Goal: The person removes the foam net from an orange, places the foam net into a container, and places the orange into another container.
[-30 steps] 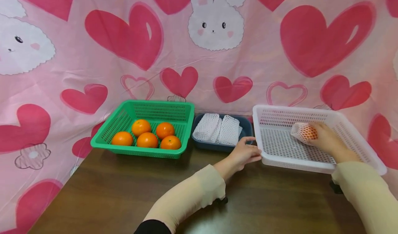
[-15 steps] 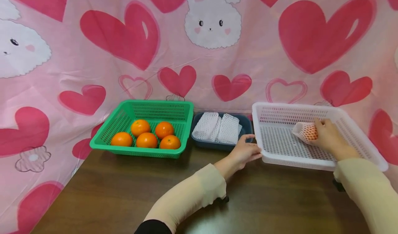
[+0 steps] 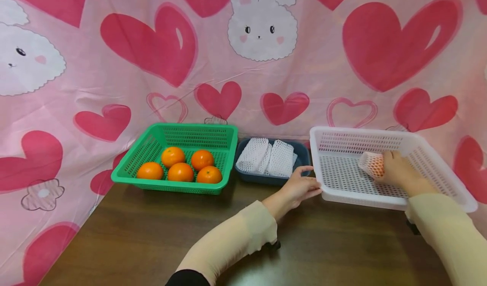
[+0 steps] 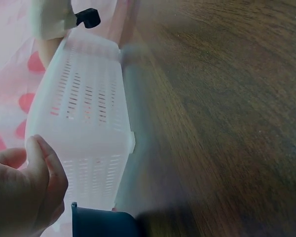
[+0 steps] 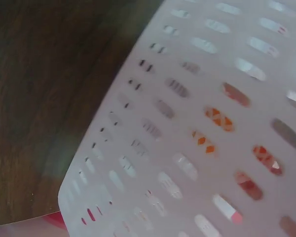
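A net-sleeved orange lies in the white plastic basket at the right of the head view. My right hand grips its right side, and my fingers hide part of the fruit. White foam netting extends past the orange on its left. My left hand touches the basket's near left corner with fairly straight fingers, the thumb apart above them. In the left wrist view, those fingertips meet the rim. The right wrist view shows mainly the basket wall, with orange patches through its slots; the right hand is not distinct there.
A green basket with several bare oranges stands at the left. Between the baskets sits a dark blue tray holding white foam net sleeves. All stand on a brown wooden table before a pink heart-patterned cloth.
My right hand shifts slightly left and its fingers settle lower around the sleeved orange, whose netting has turned a little. My left hand stays at the basket corner.
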{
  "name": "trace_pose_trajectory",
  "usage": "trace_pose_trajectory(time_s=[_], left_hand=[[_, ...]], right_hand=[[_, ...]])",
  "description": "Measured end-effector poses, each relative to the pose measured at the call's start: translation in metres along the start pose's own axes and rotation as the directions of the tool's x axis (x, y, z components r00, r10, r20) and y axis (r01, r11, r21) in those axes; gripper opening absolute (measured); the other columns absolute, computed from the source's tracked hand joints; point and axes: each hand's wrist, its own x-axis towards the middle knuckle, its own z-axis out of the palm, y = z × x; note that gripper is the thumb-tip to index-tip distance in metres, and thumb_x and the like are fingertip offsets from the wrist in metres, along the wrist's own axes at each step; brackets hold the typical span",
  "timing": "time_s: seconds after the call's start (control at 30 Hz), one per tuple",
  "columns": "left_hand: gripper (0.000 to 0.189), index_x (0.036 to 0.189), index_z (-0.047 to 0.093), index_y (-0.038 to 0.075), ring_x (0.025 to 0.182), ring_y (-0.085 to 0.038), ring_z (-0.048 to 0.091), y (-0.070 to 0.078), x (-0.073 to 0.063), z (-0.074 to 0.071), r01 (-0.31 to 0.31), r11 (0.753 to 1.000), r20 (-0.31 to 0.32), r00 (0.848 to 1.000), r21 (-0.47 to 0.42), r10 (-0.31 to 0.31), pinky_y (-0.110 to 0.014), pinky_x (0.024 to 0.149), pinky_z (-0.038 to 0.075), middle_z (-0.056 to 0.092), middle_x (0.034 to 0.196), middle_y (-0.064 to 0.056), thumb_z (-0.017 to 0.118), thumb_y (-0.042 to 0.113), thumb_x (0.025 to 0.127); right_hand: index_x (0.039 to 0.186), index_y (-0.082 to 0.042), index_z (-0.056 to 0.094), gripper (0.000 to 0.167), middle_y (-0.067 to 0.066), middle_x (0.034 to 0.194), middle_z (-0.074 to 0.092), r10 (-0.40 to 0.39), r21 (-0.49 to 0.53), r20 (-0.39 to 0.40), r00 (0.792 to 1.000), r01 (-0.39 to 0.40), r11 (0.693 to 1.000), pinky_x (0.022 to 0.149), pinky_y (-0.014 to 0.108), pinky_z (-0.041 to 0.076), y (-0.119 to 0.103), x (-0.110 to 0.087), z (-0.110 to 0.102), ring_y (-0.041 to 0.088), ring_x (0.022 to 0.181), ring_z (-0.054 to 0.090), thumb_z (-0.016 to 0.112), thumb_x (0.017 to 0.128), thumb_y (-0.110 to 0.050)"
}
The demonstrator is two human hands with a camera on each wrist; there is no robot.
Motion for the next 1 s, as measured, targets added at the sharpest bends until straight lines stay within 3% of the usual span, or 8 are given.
trace_pose_trajectory(time_s=[0.17, 0.37, 0.5, 0.7, 1.0], left_hand=[[0.051, 0.136, 0.047, 0.006, 0.091, -0.023, 0.068, 0.001, -0.001, 0.002, 0.007, 1.0, -0.006, 1.0, -0.014, -0.007, -0.043, 0.094, 0.054, 0.067, 0.112, -0.022, 0.06, -0.017, 0.092], [0.051, 0.136, 0.049, 0.006, 0.091, -0.023, 0.068, 0.0, -0.001, 0.004, 0.012, 1.0, -0.033, 0.999, -0.029, -0.013, -0.042, 0.092, 0.055, 0.067, 0.116, -0.023, 0.062, -0.016, 0.092], [0.051, 0.137, 0.049, 0.005, 0.093, -0.024, 0.069, 0.0, -0.003, 0.003, 0.005, 0.999, -0.04, 0.999, -0.034, -0.007, -0.042, 0.092, 0.055, 0.066, 0.121, -0.026, 0.062, -0.015, 0.092], [0.048, 0.136, 0.05, 0.004, 0.09, -0.021, 0.068, -0.001, -0.004, 0.003, -0.002, 0.999, -0.041, 0.999, -0.052, 0.0, -0.042, 0.093, 0.055, 0.065, 0.124, -0.028, 0.062, -0.014, 0.093], [0.045, 0.132, 0.055, 0.001, 0.09, -0.022, 0.069, 0.0, -0.005, 0.0, 0.005, 1.0, -0.06, 0.998, -0.028, -0.007, -0.041, 0.092, 0.056, 0.071, 0.114, -0.023, 0.063, -0.014, 0.091]], right_hand=[[0.141, 0.023, 0.02, 0.11, 0.053, 0.12, 0.027, 0.018, 0.038, 0.049, 0.999, -0.02, 0.999, 0.089, 0.078, 0.036, 0.003, -0.003, -0.001, 0.073, 0.106, 0.038, 0.092, 0.068, -0.014], [0.133, 0.024, 0.026, 0.093, 0.052, 0.116, 0.03, 0.005, 0.0, -0.001, 1.0, -0.005, 1.0, 0.086, 0.076, 0.039, 0.007, -0.003, 0.0, 0.072, 0.101, 0.043, 0.086, 0.073, -0.016], [0.132, 0.026, 0.025, 0.094, 0.051, 0.116, 0.03, 0.019, 0.007, -0.009, 1.0, -0.019, 1.0, 0.088, 0.076, 0.039, 0.005, -0.004, -0.003, 0.067, 0.102, 0.044, 0.084, 0.077, -0.023], [0.134, 0.028, 0.024, 0.098, 0.051, 0.119, 0.031, 0.01, 0.035, -0.018, 1.0, -0.009, 0.999, 0.09, 0.076, 0.038, -0.002, -0.007, -0.012, 0.064, 0.104, 0.043, 0.085, 0.078, -0.024], [0.136, 0.024, 0.03, 0.097, 0.048, 0.118, 0.037, -0.053, 0.049, 0.003, 0.999, 0.052, 0.997, 0.086, 0.074, 0.043, -0.025, -0.013, -0.022, 0.065, 0.105, 0.049, 0.086, 0.077, -0.027]])
